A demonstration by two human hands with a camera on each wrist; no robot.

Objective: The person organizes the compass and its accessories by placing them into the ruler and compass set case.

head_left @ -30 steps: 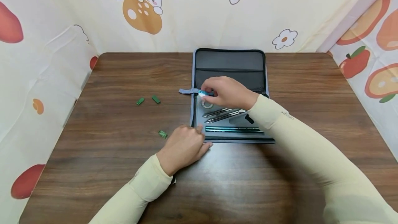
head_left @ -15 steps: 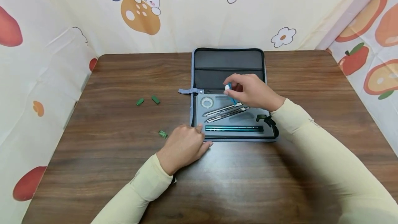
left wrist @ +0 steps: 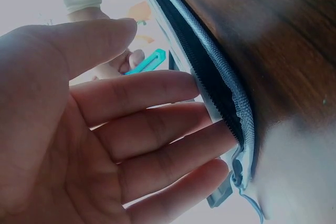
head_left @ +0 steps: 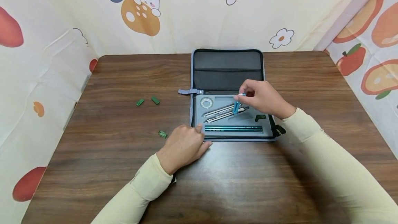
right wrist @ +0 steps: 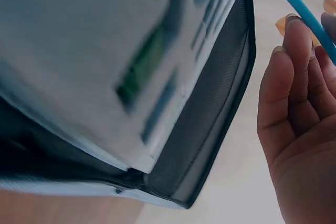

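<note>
My right hand (head_left: 264,98) pinches a slim blue piece with a slot along it (head_left: 236,107), white at the pinched end, over the grey tray (head_left: 230,122) of an unzipped pencil case. In the left wrist view the slotted end (left wrist: 152,60) looks pointed. Lying in the tray are two silver pointed tools (head_left: 219,117), dark teal pencils (head_left: 233,128), a white ring (head_left: 206,99) and a small dark green piece (head_left: 260,117). At the case's front left corner, my left hand (head_left: 183,146) rests with its index finger on the edge, fingers relaxed.
Three small green pieces lie on the wooden table left of the case, one of them (head_left: 163,134) nearest my left hand. The case's black lid (head_left: 228,68) lies folded back toward the patterned wall (head_left: 192,16). A blue strap (head_left: 188,91) sticks out at its left side.
My right hand has carried the blue piece rightward from above the white ring and turned it from lying crosswise to hanging downward. The white ring has come into full view. My left hand stays put.
</note>
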